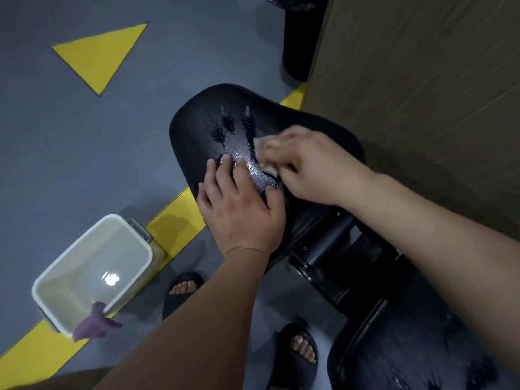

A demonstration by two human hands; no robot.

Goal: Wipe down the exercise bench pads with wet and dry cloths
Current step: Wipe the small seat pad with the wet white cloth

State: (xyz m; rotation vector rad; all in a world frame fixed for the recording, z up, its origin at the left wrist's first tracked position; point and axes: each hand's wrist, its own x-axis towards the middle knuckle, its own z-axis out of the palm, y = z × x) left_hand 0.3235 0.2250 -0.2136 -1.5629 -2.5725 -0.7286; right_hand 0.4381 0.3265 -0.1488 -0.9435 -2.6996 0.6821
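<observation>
Gripping a pale cloth [269,168], bunched tight in the right hand [312,170], and rubbing the black seat pad [197,119], which is beaded wet. Bracing with the left hand [242,218], fingers flat. Likely mid wet pass. Next: working to the far edge, then the second pad [408,347], then over to the basin [92,249] for the purple cloth [94,325].

No legible text or labels.

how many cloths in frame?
2. One pale cloth gripped by the right hand on the wet bench pad; one purple cloth draped over the rim of the water basin on the floor. More may be hidden.
</observation>
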